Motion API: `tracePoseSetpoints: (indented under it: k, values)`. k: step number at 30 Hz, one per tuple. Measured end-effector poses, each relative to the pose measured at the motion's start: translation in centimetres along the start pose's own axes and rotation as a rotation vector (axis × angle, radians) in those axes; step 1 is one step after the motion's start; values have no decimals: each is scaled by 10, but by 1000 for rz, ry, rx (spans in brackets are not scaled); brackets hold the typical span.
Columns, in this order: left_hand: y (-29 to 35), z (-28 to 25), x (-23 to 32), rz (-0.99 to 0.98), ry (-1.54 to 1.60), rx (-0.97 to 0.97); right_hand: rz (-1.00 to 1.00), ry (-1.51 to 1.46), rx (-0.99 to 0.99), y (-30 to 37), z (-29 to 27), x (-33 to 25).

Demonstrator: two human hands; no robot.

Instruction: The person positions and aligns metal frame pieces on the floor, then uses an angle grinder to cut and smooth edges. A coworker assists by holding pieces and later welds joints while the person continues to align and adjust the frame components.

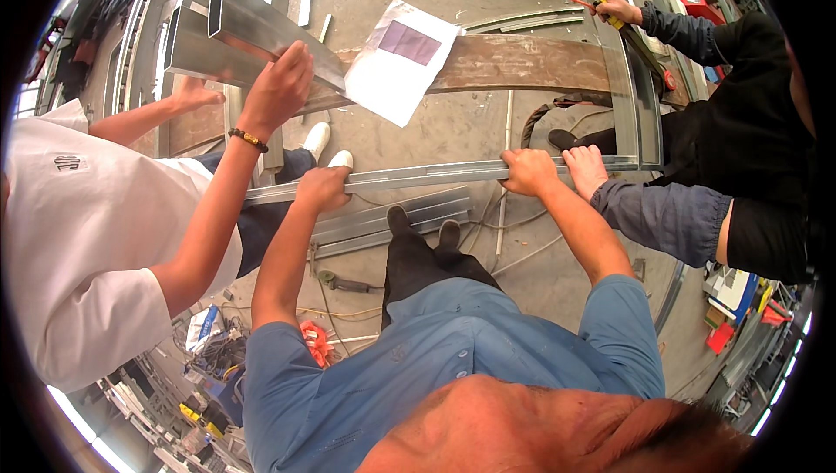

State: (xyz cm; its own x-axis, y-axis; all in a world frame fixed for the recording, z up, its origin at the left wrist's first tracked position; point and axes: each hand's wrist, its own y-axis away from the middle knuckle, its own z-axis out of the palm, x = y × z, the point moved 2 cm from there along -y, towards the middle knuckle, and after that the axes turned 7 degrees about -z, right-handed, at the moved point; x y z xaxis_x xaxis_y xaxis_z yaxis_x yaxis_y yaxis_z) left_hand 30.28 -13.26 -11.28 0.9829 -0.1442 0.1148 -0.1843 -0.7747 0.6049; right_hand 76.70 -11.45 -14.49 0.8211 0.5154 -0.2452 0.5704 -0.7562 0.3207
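A long silvery metal bar (pixel 427 177) crosses in front of me from left to right. My left hand (pixel 323 189) is closed round it left of the middle, and my right hand (pixel 528 172) grips it nearer the right end. Just beyond my right hand, a co-worker's hand (pixel 585 170) rests on the same bar. The bar meets an upright metal frame piece (pixel 646 125) at the right; whether they are joined I cannot tell. The undersides of my fingers are hidden.
At the left, a person in white has a hand at shiny rectangular tubes (pixel 270 33). A white sheet (pixel 383 85) lies over a rusty brown beam (pixel 531 59). Metal profiles (pixel 392 222), cables and a power tool (pixel 344 283) lie on the floor. The right-hand co-worker holds a yellow-black tool (pixel 612 16).
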Motion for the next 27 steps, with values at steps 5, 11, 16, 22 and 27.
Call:
tracePoseSetpoints:
  k: [5,11,16,22,27]
  values:
    - [0,0,-1,-6,8,2,-1,-2,0,0,3,2]
    - [1,3,-3,6,10,16,-3,2,10,0,2,1]
    - [0,-1,1,-16,1,-14,-1,15,-9,0,2,1]
    - [1,-2,0,-7,15,-9,-4,9,5,1,2,1]
    - [1,0,-1,-14,11,-14,16,2,-25,0,-7,-5]
